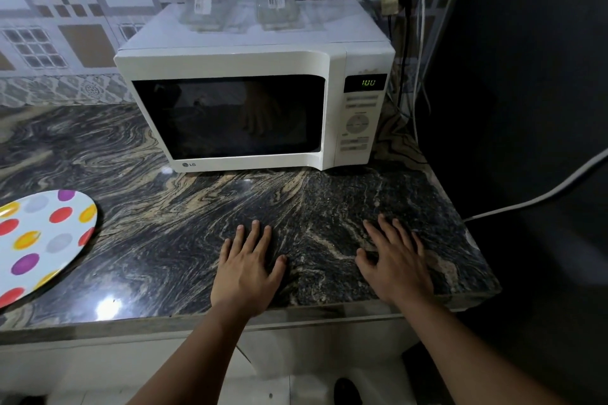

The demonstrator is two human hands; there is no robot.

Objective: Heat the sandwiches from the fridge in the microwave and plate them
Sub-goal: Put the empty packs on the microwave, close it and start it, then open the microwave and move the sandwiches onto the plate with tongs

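Sandwiches are not showing anywhere; if they are heating, they are sitting behind the dark door of the microwave (253,108), where the glass is giving back only reflections. Its display (367,82) is glowing 100, so I judge a heating cycle is set or running. Both hands are lying flat on the marbled surface (171,207) in front of it, the left hand (245,268) and right hand (394,265) with fingers (255,233) straight, released and holding nothing. The door is standing straight ahead of the fingers, well apart. The right hand is lying nearer the control panel; the left is nearer the spotted plate (39,243) waiting at the left edge.
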